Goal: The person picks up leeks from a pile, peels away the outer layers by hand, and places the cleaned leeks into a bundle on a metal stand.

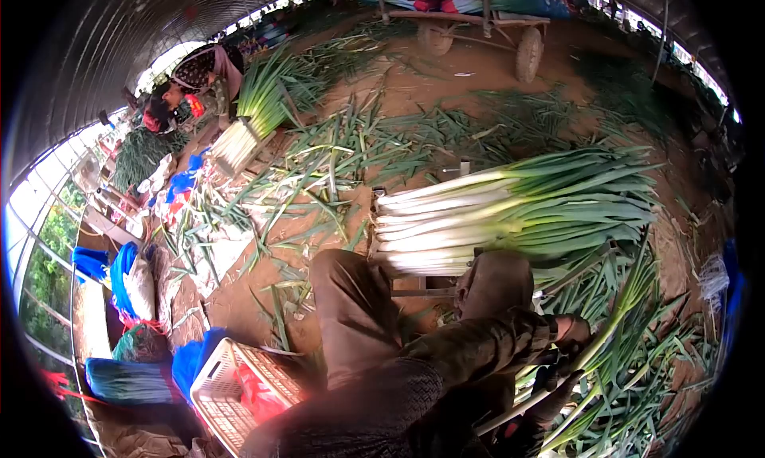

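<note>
Off to my right, my left hand (572, 332) reaches across at the end of its dark sleeve, its fingers curled at a long green onion (603, 338). Just below it, in a dark glove, my right hand (555, 388) is closed around the same onion's paler stalk. Shadow hides part of the fingers of both hands. More loose green onions (637, 378) lie in a heap under and beside the hands. In front of my knees, a thick stack of green onions (454, 223) rests on a low frame, white ends to the left and green leaves to the right.
A plastic basket (219, 394) with something red inside stands at my left. Blue bundles (123, 275) lie farther left. A co-worker (199, 80) bends over another onion bundle (259, 115). Scattered leaves (343, 151) cover the ground; a wheeled cart (478, 20) stands at the back.
</note>
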Demonstrator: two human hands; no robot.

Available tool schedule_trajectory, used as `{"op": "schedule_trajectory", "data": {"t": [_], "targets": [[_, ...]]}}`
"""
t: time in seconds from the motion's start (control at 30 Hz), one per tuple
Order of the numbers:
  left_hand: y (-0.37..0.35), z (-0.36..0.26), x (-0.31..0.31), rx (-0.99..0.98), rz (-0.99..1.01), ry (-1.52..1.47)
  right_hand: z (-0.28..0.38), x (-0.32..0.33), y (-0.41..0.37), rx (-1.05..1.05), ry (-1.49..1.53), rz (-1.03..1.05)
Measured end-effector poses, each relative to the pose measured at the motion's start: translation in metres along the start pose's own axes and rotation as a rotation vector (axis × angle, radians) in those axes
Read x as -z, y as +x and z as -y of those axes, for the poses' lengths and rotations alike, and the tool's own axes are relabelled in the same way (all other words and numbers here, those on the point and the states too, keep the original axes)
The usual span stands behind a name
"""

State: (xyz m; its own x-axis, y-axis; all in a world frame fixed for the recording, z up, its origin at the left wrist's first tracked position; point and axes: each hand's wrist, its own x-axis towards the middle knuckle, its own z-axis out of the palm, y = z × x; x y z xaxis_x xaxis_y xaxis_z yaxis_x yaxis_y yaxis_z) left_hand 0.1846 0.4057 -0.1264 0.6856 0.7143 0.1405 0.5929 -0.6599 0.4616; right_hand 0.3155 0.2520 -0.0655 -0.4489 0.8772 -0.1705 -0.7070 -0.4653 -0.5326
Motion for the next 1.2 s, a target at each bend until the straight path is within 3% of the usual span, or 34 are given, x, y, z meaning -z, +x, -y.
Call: {"op": "schedule_trajectory", "data": {"t": [0.17,0.2,0.4,0.47,0.5,0.53,0.63,0.73,0.87,0.9,1.07,1.1,1.17,1.2], "targets": [[-0.009,-0.025,0.007,0.241,-0.001,-0.365,0.002,-0.037,-0.006,-0.043,0.089,0.029],[-0.01,-0.028,0.007,0.258,-0.005,-0.393,0.003,-0.033,-0.005,-0.02,0.039,-0.103],[-0.027,-0.034,0.014,0.337,-0.086,-0.54,0.018,-0.02,-0.004,-0.074,0.052,0.287],[-0.036,-0.04,0.008,0.352,-0.117,-0.648,0.014,-0.003,-0.009,-0.078,0.16,0.081],[-0.047,-0.044,0.008,0.372,-0.123,-0.742,0.019,-0.028,-0.004,-0.066,0.192,0.203],[-0.057,-0.046,0.013,0.416,-0.134,-0.862,0.026,-0.029,-0.006,-0.121,0.148,0.095],[-0.069,-0.039,0.041,0.582,-0.18,-1.221,0.029,-0.039,0.003,-0.087,0.249,0.188],[-0.06,-0.036,0.074,0.656,-0.257,-1.444,0.028,-0.027,0.023,0.005,0.006,0.172],[-0.045,-0.07,0.118,0.644,-0.248,-1.541,0.015,-0.027,0.031,-0.034,-0.018,0.164],[-0.033,-0.037,0.081,0.586,-0.26,-1.406,0.011,-0.029,0.031,-0.032,-0.074,0.155],[-0.021,-0.049,0.097,0.696,-0.196,-1.428,0.007,-0.027,0.031,-0.012,-0.112,-0.003],[-0.02,-0.044,0.089,0.617,-0.229,-1.421,0.003,-0.017,0.039,0.0,-0.176,-0.097],[-0.024,-0.052,0.1,0.685,-0.196,-1.309,0.004,0.032,0.062,0.319,-0.725,-0.025],[-0.026,-0.049,0.098,0.659,-0.208,-1.331,0.009,0.034,0.069,0.298,-0.539,-0.044]]}}
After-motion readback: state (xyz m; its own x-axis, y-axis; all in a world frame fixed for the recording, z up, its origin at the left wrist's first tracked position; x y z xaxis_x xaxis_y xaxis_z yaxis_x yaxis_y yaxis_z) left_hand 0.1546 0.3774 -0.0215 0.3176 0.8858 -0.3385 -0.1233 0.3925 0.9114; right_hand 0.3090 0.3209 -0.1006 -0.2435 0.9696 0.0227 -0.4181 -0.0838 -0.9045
